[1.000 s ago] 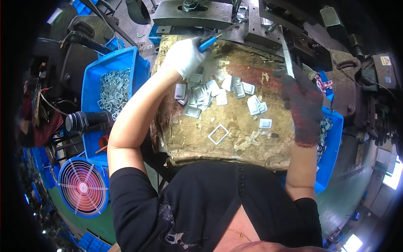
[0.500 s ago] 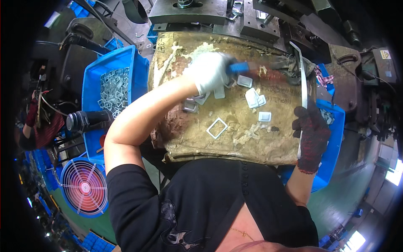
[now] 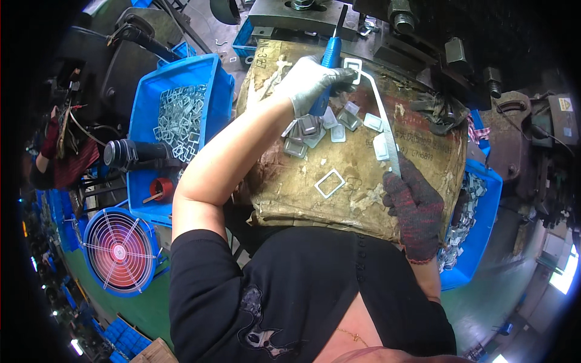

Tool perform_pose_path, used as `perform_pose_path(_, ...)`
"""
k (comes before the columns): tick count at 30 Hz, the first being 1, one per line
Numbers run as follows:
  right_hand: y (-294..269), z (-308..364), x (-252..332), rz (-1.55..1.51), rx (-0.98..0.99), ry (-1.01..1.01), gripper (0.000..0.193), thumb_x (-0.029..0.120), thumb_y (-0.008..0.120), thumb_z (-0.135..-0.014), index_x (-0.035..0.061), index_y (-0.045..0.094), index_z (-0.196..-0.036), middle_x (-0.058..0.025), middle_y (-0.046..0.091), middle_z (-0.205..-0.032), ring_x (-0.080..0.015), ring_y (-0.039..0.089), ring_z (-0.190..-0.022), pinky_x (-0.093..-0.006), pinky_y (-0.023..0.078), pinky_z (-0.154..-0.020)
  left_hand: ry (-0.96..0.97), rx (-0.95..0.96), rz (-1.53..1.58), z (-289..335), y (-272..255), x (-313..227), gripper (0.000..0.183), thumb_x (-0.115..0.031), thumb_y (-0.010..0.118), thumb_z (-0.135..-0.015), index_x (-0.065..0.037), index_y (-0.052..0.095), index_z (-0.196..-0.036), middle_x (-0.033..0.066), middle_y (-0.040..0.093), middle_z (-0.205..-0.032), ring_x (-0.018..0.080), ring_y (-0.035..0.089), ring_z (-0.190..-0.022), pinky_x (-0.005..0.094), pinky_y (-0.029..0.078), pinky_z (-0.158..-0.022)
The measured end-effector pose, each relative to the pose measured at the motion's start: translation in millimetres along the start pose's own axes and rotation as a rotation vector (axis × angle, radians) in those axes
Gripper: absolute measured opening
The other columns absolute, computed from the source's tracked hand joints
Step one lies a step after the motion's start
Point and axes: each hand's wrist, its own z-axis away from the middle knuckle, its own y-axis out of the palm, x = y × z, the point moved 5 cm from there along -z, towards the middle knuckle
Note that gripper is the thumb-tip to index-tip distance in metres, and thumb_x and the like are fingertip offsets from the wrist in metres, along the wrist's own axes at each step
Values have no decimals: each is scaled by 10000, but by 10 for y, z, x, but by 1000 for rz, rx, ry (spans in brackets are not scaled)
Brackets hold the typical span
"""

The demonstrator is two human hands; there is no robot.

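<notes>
My left hand (image 3: 311,81), in a white glove with dark fingertips, is closed round a blue-handled tool (image 3: 330,55) with a slim dark metal tip pointing away from me. Its fingertips also meet a small rectangular metal piece (image 3: 353,63) with a pale rim. My right hand (image 3: 414,209), in a dark red-and-black knit glove, grips long metal tweezers (image 3: 387,124). Their bent far end reaches that piece; whether they pinch it I cannot tell. Several small rectangular metal pieces (image 3: 310,126) lie in a loose group below my left hand. Nearer me lies a thin rectangular frame (image 3: 330,183).
Worn brown sheeting (image 3: 290,193) covers the work surface. A blue bin (image 3: 209,109) of metal frames stands left, another blue bin (image 3: 466,266) of small parts right. Heavy press parts (image 3: 287,21) border the far edge. A round fan (image 3: 119,251) stands lower left.
The tweezers have swung left from the right edge to my left fingertips. My left hand has turned the blue-handled tool from pointing sideways to pointing away. A metal piece now shows at its fingertips.
</notes>
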Motion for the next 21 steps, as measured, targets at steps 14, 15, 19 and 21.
perform_pose_path(14,-607,-414,-12,38,-249,-68,385,136,621,-925,60,578,-1300,-38,672,-861,-65,562,-656,-218,444,-529,327,-29,-1393,-713,129,-661,250,-196,564,-840,-27,690,-975,205,690,-930,340,687,-863,422,539,-759)
perform_pose_path(15,-665,-449,39,91,-245,-84,384,151,626,-923,69,583,-1296,-32,670,-855,-65,561,-653,-223,444,-528,330,17,-1473,-810,223,-768,256,-152,544,-830,-36,698,-999,197,692,-963,332,690,-871,420,543,-757)
perform_pose_path(19,-691,-585,234,116,-242,-125,366,223,642,-914,107,616,-1260,-21,661,-830,-67,563,-641,-240,453,-541,130,242,-1617,-1053,375,-933,261,-128,526,-833,-31,706,-994,184,698,-971,332,693,-863,409,552,-747)
perform_pose_path(21,-707,-665,317,185,-241,-119,358,230,637,-916,114,622,-1253,-15,658,-820,-65,559,-637,-238,450,-538,176,126,-1524,-1088,354,-846,246,-174,550,-804,0,723,-796,228,687,-782,354,698,-771,428,555,-690)
